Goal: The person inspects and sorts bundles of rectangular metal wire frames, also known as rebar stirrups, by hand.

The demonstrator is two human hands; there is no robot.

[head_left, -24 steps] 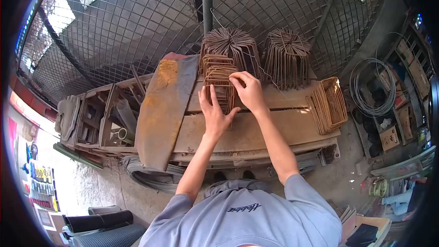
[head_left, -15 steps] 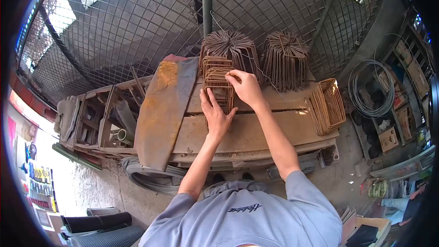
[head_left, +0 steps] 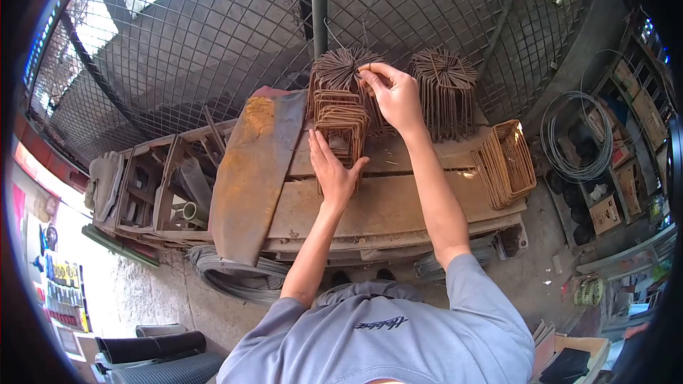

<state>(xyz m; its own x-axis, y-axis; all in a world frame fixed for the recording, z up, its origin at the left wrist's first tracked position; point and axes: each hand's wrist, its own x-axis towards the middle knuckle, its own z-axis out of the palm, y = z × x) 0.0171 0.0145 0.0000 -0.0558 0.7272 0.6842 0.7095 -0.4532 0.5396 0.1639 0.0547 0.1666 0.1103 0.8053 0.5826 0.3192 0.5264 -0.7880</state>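
My left hand [head_left: 331, 174] lies with fingers stretched and thumb apart against the near side of a stack of rusty rectangular rebar stirrups [head_left: 341, 115]. Above and to the right of that stack, my right hand [head_left: 395, 96] is pinched, thumb against forefinger. A thin wire [head_left: 365, 32] runs up from about its fingertips; the exact grip is too small to see clearly. Directly behind the fingertips stands a bigger bundle of stirrups [head_left: 341, 64], their bars fanned out on top. All of these rest on a worn wooden bench [head_left: 398, 203].
Another fanned stirrup bundle [head_left: 445, 92] stands at the back, and loose stirrups [head_left: 506, 163] lean at the bench's right end. A rusty bent sheet [head_left: 249, 171] covers the left part. Mesh fencing [head_left: 427, 14] rises behind. Coiled wire [head_left: 576, 139] hangs at right.
My right hand has moved up and away from the stirrup stack, toward the fanned bundle. The thin wire has shifted with it. My left hand stays almost in place against the stack.
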